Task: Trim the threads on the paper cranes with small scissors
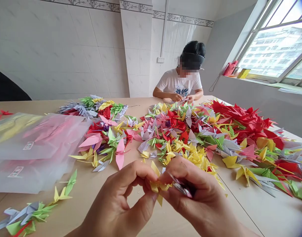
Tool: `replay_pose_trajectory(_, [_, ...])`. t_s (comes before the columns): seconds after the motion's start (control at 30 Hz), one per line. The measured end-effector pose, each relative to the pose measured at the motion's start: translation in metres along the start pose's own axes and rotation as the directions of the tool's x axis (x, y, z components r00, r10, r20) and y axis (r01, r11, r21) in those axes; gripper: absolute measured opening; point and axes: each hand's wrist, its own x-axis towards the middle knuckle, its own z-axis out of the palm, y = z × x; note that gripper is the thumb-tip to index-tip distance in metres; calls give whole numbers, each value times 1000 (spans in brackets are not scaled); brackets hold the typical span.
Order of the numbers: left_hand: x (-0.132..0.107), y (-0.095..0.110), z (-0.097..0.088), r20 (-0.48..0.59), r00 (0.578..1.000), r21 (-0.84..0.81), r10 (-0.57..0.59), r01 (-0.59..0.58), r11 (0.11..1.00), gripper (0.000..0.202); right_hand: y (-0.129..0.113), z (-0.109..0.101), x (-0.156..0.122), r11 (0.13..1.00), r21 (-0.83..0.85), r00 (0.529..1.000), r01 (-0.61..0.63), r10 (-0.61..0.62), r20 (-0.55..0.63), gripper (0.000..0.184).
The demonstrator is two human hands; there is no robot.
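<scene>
My left hand (118, 200) pinches a yellow origami paper crane (156, 186) between thumb and fingers, low in the view. My right hand (197, 194) grips a small silver-grey folded paper piece (182, 188), and its fingers press close against the yellow crane. The two hands nearly meet, and the fingers hide part of both paper pieces. Just beyond them, a large heap of paper cranes (180, 138) in yellow, red, pink, green and silver spreads over the table.
A light wooden table (74, 210) runs across the view. Translucent plastic bags (34, 148) of paper cranes lie at left, with a row of cranes (27, 215) near the front edge. A seated co-worker (179, 82) folds paper across the table, beneath a bright window (271, 49).
</scene>
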Motion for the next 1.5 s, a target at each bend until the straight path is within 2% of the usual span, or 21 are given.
replay_pose_trajectory(0.1, [1, 1, 2, -17, 1000, 12, -4, 4, 1000, 14, 0, -1, -1, 999, -33, 1000, -11, 11, 27, 11])
replay_pose_trajectory(0.23, [1, 1, 2, -55, 998, 22, 0, 2, 1000, 17, 2, -1, -2, 981, 59, 981, -184, 179, 71, 17])
replay_pose_trajectory(0.3, [2, 2, 1, -45, 999, 12, 0, 1, 1000, 16, 2, -1, -2, 972, 75, 973, -222, 216, 80, 19])
replay_pose_trajectory(0.57, [7, 3, 5, -53, 998, -20, -33, 32, 999, 12, -2, 0, -3, 982, 20, 981, -190, 189, 54, 14])
replay_pose_trajectory(0.83, [5, -1, 4, -26, 998, -54, -56, 54, 997, 11, 0, -1, -3, 982, 66, 982, -178, 172, 80, 15])
replay_pose_trajectory(1.03, [6, -1, 1, -16, 999, -44, -52, 51, 998, 10, 0, -1, -3, 983, -8, 979, -182, 182, 93, 14])
replay_pose_trajectory(1.17, [6, 1, -5, -88, 995, -44, -48, 44, 998, 9, 1, -5, -1, 993, -103, 997, -58, 62, 41, 6])
replay_pose_trajectory(1.3, [5, 3, -12, -222, 974, -7, -43, 42, 999, 9, -1, -15, -2, 970, -241, 999, 32, -29, 16, 27])
replay_pose_trajectory(1.5, [-1, 1, -13, -335, 942, 12, 36, -34, 999, 16, -9, -23, -9, 971, -225, 986, 77, -41, 162, 16])
